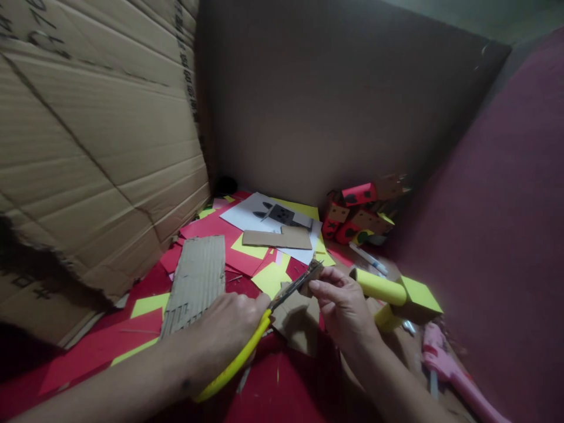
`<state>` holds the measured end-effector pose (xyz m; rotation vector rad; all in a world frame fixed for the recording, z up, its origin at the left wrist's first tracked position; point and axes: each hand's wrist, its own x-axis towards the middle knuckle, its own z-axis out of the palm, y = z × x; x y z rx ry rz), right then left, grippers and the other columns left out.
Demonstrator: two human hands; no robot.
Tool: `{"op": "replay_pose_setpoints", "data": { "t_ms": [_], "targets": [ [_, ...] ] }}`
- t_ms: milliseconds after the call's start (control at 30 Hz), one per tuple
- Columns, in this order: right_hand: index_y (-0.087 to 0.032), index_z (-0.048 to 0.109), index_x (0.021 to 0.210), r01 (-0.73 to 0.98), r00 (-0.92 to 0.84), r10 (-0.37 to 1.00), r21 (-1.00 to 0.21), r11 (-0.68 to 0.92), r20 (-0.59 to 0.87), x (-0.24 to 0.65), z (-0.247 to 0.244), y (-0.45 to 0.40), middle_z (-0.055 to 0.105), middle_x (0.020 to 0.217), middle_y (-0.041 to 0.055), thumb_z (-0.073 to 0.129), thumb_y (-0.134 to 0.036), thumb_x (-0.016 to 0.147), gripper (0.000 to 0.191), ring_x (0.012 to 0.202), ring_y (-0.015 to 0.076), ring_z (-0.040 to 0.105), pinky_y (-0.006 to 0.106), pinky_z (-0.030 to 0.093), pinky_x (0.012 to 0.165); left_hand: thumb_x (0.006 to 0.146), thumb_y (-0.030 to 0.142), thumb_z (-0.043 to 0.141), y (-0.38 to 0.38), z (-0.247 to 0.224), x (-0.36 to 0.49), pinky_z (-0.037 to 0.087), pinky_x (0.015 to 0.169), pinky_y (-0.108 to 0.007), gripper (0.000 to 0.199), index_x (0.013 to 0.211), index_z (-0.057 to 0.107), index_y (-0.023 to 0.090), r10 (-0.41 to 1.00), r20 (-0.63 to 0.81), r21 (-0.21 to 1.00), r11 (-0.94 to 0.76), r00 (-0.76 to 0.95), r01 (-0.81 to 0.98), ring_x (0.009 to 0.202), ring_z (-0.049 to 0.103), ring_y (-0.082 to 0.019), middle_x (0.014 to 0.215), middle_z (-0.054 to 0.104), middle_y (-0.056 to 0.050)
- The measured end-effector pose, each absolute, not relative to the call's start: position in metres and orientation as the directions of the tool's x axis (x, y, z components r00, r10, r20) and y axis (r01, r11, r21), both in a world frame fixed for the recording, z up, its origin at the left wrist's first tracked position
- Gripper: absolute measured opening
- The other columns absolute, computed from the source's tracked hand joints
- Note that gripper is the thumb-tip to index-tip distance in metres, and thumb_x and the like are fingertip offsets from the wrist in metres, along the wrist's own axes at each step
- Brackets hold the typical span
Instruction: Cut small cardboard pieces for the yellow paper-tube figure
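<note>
My left hand (233, 323) is closed around the yellow handles of a pair of scissors (240, 359), whose blades point up and to the right. Between the fingers of my right hand (341, 299) is a small piece of cardboard (306, 288), and the blade tips meet it. Beneath the blades lies a larger cut piece of cardboard (299, 329), partly in shadow. Left of my left hand rests a strip of corrugated cardboard (198, 273). An L-shaped cardboard piece (277, 238) lies farther back, on a white sheet with a dark printed figure (282, 214).
A tall cardboard box (101, 135) stands at the left. Red paper (110, 346) and yellow paper scraps cover the red surface. On the right are a yellow paper tube with a box (418, 296), a pink glue gun (445, 358), a white marker (370, 258) and several red decorated tubes (359, 194).
</note>
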<state>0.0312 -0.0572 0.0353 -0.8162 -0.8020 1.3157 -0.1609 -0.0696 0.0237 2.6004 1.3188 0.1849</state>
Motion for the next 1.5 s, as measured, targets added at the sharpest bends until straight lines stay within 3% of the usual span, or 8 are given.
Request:
{"op": "replay_pose_setpoints", "data": {
  "t_ms": [200,300,433,533,700,933,1133,1500],
  "targets": [
    [-0.015,0.069,0.06,-0.499,0.069,0.998,-0.866,0.023,-0.013,0.031,0.034,-0.052,0.069,0.059,-0.0005,0.079,-0.007,0.043,0.021,0.058,0.0107,0.06,0.022,0.047,0.061,0.068,0.01,0.047,-0.068,0.024,-0.16,0.035,0.051,-0.026,0.026,0.093,0.055,0.015,0.812,-0.003,0.291,-0.558,0.583,0.777,0.056,0.055,-0.019,0.068,0.064,-0.006],
    [-0.014,0.069,0.06,-0.492,0.036,0.999,-0.87,-0.013,-0.035,0.029,0.034,-0.056,0.069,0.06,0.0004,0.079,-0.006,0.043,0.021,0.058,0.0114,0.06,0.023,0.048,0.061,0.077,0.02,0.044,-0.067,0.021,-0.16,0.036,0.051,-0.025,0.011,0.082,0.053,0.016,0.799,0.084,0.393,-0.576,0.596,0.717,0.052,0.051,-0.015,0.063,0.059,-0.005],
    [-0.014,0.068,0.064,-0.461,-0.043,0.998,-0.885,-0.06,-0.046,0.028,0.033,-0.063,0.07,0.063,0.0017,0.079,-0.007,0.046,0.021,0.059,0.0121,0.062,0.024,0.048,0.062,0.089,0.035,0.036,-0.061,0.03,-0.162,0.037,0.052,-0.025,0.027,0.074,0.051,0.017,0.86,0.178,0.585,-0.483,0.478,0.652,0.053,0.049,-0.013,0.062,0.055,-0.002],
    [-0.015,0.067,0.07,-0.404,-0.095,0.995,-0.912,-0.075,-0.04,0.031,0.029,-0.066,0.069,0.065,0.0003,0.079,-0.007,0.049,0.025,0.061,0.011,0.061,0.023,0.048,0.061,0.088,0.04,0.042,-0.056,0.041,-0.164,0.038,0.05,-0.023,0.025,0.084,0.051,0.017,0.922,0.106,0.769,-0.314,0.373,0.556,0.054,0.05,-0.013,0.062,0.054,0.001],
    [-0.018,0.057,0.093,-0.308,-0.243,0.965,-0.937,-0.168,-0.093,0.035,0.025,-0.071,0.061,0.059,-0.0071,0.076,-0.004,0.05,0.049,0.052,0.008,0.054,0.021,0.043,0.053,0.08,0.031,0.06,-0.056,0.05,-0.16,0.043,0.059,-0.022,0.035,0.11,0.046,0.02,0.864,0.012,0.976,-0.12,0.503,0.182,0.065,0.054,-0.01,0.086,0.06,0.0],
    [-0.02,0.046,0.1,-0.042,-0.391,0.894,-0.966,-0.256,-0.22,0.033,0.033,-0.078,0.054,0.058,-0.0095,0.066,-0.001,0.049,0.058,0.054,0.0092,0.049,0.023,0.042,0.053,0.071,0.022,0.068,-0.064,0.05,-0.148,0.042,0.057,-0.024,0.034,0.099,0.05,0.016,0.777,-0.071,0.979,-0.065,0.626,0.192,0.064,0.053,-0.012,0.075,0.058,0.001],
    [-0.019,0.049,0.086,0.191,-0.395,0.88,-0.96,-0.203,-0.265,0.027,0.037,-0.082,0.052,0.057,-0.0083,0.061,0.001,0.05,0.043,0.051,0.0099,0.048,0.023,0.036,0.046,0.069,0.008,0.062,-0.064,0.044,-0.148,0.042,0.062,-0.021,0.023,0.089,0.054,0.017,0.714,0.048,0.929,-0.288,0.698,0.23,0.07,0.05,-0.01,0.082,0.055,0.003],
    [-0.019,0.059,0.097,-0.217,-0.243,0.96,-0.957,-0.191,-0.137,0.025,0.029,-0.084,0.066,0.088,0.0025,0.08,-0.014,0.055,0.048,0.077,0.0158,0.061,0.028,0.047,0.069,0.071,0.017,0.063,-0.067,0.046,-0.148,0.042,0.058,-0.024,0.037,0.104,0.048,0.017,0.936,0.056,0.996,-0.074,0.348,0.039,0.063,0.05,-0.009,0.075,0.052,0.003]
  ]
}}
